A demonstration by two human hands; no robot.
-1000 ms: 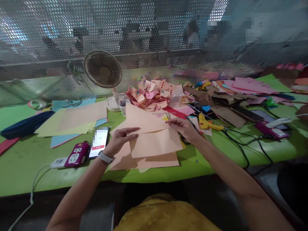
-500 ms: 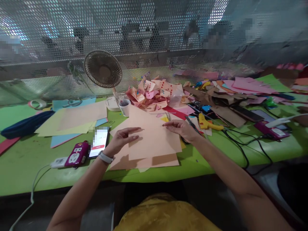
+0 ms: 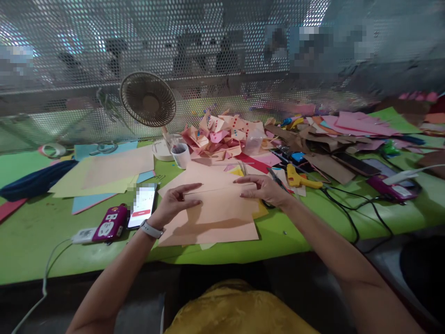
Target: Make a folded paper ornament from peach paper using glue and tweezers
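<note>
A sheet of peach paper [image 3: 219, 204] is between my two hands, raised over another peach sheet [image 3: 208, 235] lying on the green table. A thin line runs across the raised sheet between my fingertips. My left hand [image 3: 177, 199] grips its left side, thumb below the line and forefinger near it. At the right side, my right hand [image 3: 262, 189] holds the sheet the same way. The underside of the raised sheet is hidden. A watch [image 3: 152, 229] is on my left wrist.
A phone [image 3: 142, 206] and a purple power bank [image 3: 110, 223] lie left of my hands. Behind stand a white cup [image 3: 181, 156], a fan [image 3: 149, 99] and a heap of folded paper [image 3: 225, 137]. Scissors [image 3: 278, 178] and a yellow glue gun [image 3: 302, 177] lie right, with black cables.
The raised sheet has tilted, and its lower edge has moved up, showing more of the sheet beneath. My right thumb has come down apart from the forefinger. Both hands stay nearly in place.
</note>
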